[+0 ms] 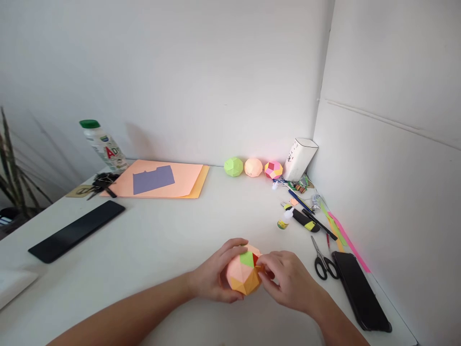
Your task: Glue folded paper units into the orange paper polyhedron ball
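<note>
A many-sided paper ball (242, 273) with peach, orange, green and red faces is held above the front of the white table. My left hand (220, 270) wraps round its left side, fingers over the top and thumb below. At the ball's right side, my right hand (284, 278) is closed in a pinch, thumb and fingertips at the edge by the red face. Whether those fingertips grip a flap of the ball or a separate small piece is too small to tell. A small glue bottle (284, 220) with a white nozzle stands beyond my right hand.
Right of my hands lie scissors (321, 262), a phone (360, 290), a utility knife (304, 219) and paper strips (349, 242). Green (233, 166), peach (253, 167) and multicoloured (273, 170) paper balls line the back wall. Paper sheets (158, 192), a bottle (106, 146) and a black slab (77, 230) are left.
</note>
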`<state>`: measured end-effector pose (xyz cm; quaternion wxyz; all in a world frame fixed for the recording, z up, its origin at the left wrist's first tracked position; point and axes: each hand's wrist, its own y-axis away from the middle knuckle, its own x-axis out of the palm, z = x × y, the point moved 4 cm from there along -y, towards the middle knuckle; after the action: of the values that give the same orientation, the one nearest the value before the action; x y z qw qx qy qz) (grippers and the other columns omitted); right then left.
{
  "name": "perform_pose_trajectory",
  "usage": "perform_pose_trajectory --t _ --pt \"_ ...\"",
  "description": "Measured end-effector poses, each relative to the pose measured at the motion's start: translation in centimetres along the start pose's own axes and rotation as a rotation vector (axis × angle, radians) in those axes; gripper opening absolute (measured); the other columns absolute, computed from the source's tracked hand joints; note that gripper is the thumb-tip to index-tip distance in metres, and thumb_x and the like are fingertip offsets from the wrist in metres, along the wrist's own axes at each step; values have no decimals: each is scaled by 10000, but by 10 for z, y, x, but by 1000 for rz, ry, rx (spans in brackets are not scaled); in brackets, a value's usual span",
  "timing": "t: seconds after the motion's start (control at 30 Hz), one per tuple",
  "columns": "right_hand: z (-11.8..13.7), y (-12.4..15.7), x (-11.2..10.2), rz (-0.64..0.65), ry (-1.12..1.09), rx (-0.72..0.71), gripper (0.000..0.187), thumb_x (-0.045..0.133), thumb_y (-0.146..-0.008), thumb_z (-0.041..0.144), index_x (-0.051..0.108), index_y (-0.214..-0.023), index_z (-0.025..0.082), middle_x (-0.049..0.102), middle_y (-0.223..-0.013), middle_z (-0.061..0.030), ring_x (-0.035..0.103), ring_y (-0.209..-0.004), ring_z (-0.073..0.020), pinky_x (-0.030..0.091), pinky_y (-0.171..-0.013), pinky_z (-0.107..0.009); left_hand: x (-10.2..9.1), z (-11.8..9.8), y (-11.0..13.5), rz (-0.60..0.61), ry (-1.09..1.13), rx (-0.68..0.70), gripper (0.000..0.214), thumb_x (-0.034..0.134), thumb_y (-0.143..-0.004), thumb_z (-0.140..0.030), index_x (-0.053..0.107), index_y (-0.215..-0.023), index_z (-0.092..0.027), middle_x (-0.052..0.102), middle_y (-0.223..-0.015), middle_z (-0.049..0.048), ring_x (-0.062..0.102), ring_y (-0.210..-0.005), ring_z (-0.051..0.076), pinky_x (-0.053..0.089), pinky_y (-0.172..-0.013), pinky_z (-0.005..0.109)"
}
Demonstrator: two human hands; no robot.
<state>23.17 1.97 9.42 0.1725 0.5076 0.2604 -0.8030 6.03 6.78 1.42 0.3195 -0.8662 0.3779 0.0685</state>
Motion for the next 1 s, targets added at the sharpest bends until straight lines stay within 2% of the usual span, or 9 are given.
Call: perform_pose_trajectory --t 0.23,0.6,0.87,1.0 --pt "2 -2 -2 -27 -41 -31 75 469 -844 134 502 -826 199 595 -615 24 454 -502 -113 343 -544 -238 1 1 2 -2 -10 0 866 723 -711 -523 287 -1420 -286 296 -1399 167 332 -1302 383 369 -1030 572" --pt "1 -1 -2 -43 14 -45 120 440 -840 119 534 -817 191 532 -574 33 385 -489 -112 304 -515 -234 3 -3 4 -43 -43 -30 840 702 -742 -526 276 -1427 -292 297 -1415 160 339 -1314 366 377 -1044 551" --pt "-2 1 -4 24 -13 -18 209 443 -800 95 590 -923 178 573 -614 10 453 -517 -128 370 -563 -252 3 -1 7 -64 -118 -82 840 713 -757 -444 240 -1438 -312 262 -1432 151 312 -1333 363 374 -1050 553" --pt "-2 4 -6 107 -39 -10 303 471 -801 92 599 -1062 175 592 -638 5 487 -541 -132 396 -597 -258 3 0 8 -93 -137 -100 826 714 -763 -419 246 -1434 -307 256 -1436 155 312 -1338 368 375 -1053 559"
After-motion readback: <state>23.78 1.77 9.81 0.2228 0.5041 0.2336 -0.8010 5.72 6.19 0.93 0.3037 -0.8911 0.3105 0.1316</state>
